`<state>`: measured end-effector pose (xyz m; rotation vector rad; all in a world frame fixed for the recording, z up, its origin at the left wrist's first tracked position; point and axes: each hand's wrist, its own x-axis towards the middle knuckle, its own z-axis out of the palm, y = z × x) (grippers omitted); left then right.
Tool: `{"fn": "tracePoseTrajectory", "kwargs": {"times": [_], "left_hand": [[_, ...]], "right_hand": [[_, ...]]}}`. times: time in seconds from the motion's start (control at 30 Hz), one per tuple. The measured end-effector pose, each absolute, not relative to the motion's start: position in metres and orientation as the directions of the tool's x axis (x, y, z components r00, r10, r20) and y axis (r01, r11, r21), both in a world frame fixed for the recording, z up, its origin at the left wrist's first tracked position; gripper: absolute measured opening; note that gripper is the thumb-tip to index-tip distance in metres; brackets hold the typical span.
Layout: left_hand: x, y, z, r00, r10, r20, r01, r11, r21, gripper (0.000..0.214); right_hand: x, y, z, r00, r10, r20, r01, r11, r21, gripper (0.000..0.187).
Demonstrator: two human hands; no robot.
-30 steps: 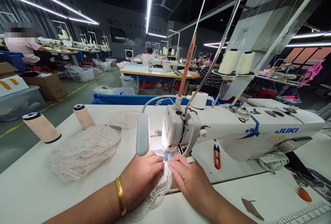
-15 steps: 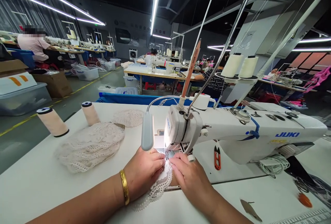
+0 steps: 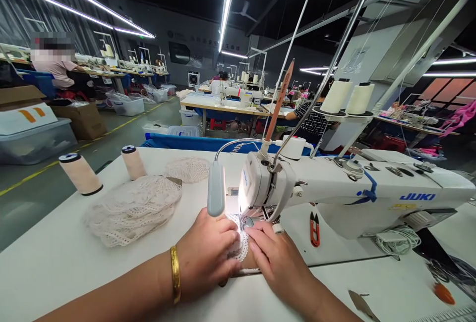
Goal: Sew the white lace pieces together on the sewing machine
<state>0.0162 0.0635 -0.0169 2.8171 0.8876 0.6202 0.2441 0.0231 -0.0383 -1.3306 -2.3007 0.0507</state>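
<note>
White lace trim point(image 3: 239, 251) with a scalloped, holed edge lies under the needle area of a white sewing machine point(image 3: 260, 183). My left hand point(image 3: 208, 252), with a gold bangle at the wrist, is closed on the lace from the left, fingers curled over it. From the right, my right hand point(image 3: 277, 252) has its fingertips pressed together at the lace's edge close to the presser foot. The needle itself is hard to make out. A lit grey lamp point(image 3: 216, 190) hangs just above my left hand.
A heap of lace point(image 3: 134, 210) lies on the left of the table, near two peach thread cones point(image 3: 81, 174). Red-handled thread snips point(image 3: 314, 229) rest on the machine bed. Coiled cable point(image 3: 397, 239) sits at right. Co-workers sit at other machines behind.
The lace strip that hung below my left hand has drawn up, leaving a short rounded piece between the hands. My left fingers have curled lower over it. The view has shifted slightly.
</note>
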Motion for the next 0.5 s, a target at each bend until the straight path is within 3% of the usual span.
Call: {"fn": "tracePoseTrajectory", "kwargs": {"times": [0.07,0.17,0.23,0.37,0.43,0.5], "left_hand": [[0.017,0.056,-0.017,0.748,0.581,0.321,0.525,-0.814,0.249,0.032],[0.02,0.05,-0.015,0.755,0.573,0.317,0.533,-0.819,0.21,0.016],[0.021,0.049,-0.013,0.765,0.552,0.33,0.518,-0.833,0.193,0.018],[0.023,0.05,-0.014,0.749,0.546,0.376,0.462,-0.837,0.294,0.017],[0.023,0.05,-0.017,0.725,0.558,0.404,0.452,-0.827,0.334,0.007],[0.023,0.051,-0.02,0.709,0.569,0.416,0.464,-0.821,0.332,0.019]], "right_hand": [[0.247,0.021,-0.038,-0.425,0.817,0.391,0.795,0.543,-0.27,0.028],[0.249,0.018,-0.038,-0.452,0.799,0.396,0.764,0.576,-0.29,0.026],[0.249,0.018,-0.039,-0.477,0.787,0.391,0.741,0.599,-0.303,0.025],[0.243,0.022,-0.044,-0.461,0.791,0.403,0.743,0.592,-0.312,0.01],[0.241,0.026,-0.047,-0.446,0.784,0.432,0.755,0.588,-0.288,0.016],[0.239,0.029,-0.048,-0.434,0.784,0.444,0.759,0.584,-0.287,0.025]]}}
